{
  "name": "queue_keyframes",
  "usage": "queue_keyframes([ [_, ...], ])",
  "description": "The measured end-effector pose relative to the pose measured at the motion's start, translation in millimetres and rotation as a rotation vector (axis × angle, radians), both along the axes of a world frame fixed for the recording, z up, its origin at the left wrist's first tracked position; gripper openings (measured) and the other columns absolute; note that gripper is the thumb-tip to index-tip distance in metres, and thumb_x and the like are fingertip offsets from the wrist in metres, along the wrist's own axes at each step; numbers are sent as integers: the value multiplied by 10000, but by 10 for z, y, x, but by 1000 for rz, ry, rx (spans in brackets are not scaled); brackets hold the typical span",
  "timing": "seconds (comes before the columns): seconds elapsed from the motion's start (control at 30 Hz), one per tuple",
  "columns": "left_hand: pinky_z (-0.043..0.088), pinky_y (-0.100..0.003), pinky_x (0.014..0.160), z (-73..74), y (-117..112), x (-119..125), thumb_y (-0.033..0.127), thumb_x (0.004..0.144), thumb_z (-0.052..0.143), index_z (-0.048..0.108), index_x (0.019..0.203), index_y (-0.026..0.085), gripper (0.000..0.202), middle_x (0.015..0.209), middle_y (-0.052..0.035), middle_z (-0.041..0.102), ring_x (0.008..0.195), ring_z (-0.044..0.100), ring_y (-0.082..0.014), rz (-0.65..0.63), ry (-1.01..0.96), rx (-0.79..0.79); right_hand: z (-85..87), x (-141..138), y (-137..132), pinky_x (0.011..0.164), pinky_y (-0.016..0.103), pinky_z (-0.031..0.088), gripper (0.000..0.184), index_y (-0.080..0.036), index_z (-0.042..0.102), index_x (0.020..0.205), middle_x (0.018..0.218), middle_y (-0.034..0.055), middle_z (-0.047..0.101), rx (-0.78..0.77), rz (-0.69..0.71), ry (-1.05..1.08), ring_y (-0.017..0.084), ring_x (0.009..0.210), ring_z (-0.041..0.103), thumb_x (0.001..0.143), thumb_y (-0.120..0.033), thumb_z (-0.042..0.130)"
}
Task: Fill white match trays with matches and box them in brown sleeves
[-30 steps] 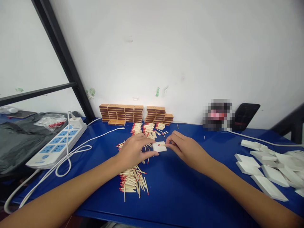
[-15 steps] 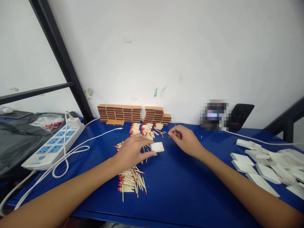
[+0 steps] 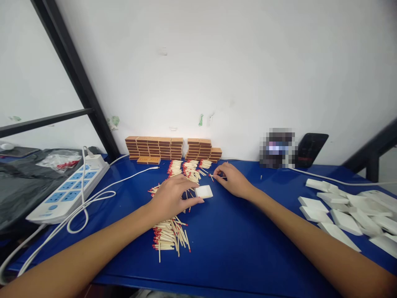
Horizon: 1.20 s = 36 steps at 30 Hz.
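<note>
My left hand (image 3: 172, 195) rests on the blue table (image 3: 235, 236), thumb and fingers closed on the left edge of a small white matchbox tray (image 3: 204, 191). My right hand (image 3: 232, 179) is further back, fingers pinched on a red-tipped match (image 3: 217, 177) at the edge of the far pile of matches (image 3: 189, 169). A second heap of matches (image 3: 170, 236) lies under and in front of my left wrist.
Stacked brown matchboxes (image 3: 172, 148) line the wall. A white power strip (image 3: 70, 188) with looping cables lies at left beside black plastic. Several white trays (image 3: 341, 213) are scattered at right. A dark phone (image 3: 310, 150) leans on the wall.
My right hand left the white tray, moved back toward the far match pile and pinched a match. My left hand stayed on the tray.
</note>
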<state>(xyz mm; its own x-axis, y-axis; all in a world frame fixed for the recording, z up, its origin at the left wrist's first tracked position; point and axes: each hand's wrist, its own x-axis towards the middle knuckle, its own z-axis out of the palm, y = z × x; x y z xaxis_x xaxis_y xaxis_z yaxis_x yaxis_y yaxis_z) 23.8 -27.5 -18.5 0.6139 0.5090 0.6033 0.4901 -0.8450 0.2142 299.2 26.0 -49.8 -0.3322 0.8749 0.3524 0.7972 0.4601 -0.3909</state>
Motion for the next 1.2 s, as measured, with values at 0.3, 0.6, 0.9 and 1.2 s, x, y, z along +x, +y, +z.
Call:
queue_keyframes([
  [0.3,555,-347,775,-10,13,-21,451,853,782,735,1095,187,362,943,-64,749,878,681,-220,17,15,-13,170,-44,-300,900,423,440,185,-210,602,891,941,79,615,23,77,-2,244,937,558,1014,-270,478],
  [0.6,556,-360,801,12,-6,-1,451,864,773,730,1091,187,350,969,-62,755,909,682,-221,7,-10,-26,383,-368,-743,826,355,473,142,-221,580,955,990,68,601,-16,203,97,208,927,569,1035,-225,462],
  [0.9,551,-351,774,17,-19,12,420,855,788,721,1100,175,352,932,-59,754,858,675,-210,-28,-26,-8,315,-394,-769,851,369,495,102,-230,633,1020,1058,79,589,63,254,101,210,952,584,1001,-218,533],
  [1.2,555,-349,771,9,-13,9,447,863,773,728,1091,174,359,910,-66,755,871,680,-221,6,3,-5,182,-60,-289,796,362,489,149,-216,683,969,952,70,595,51,-61,76,211,852,595,959,-244,536],
])
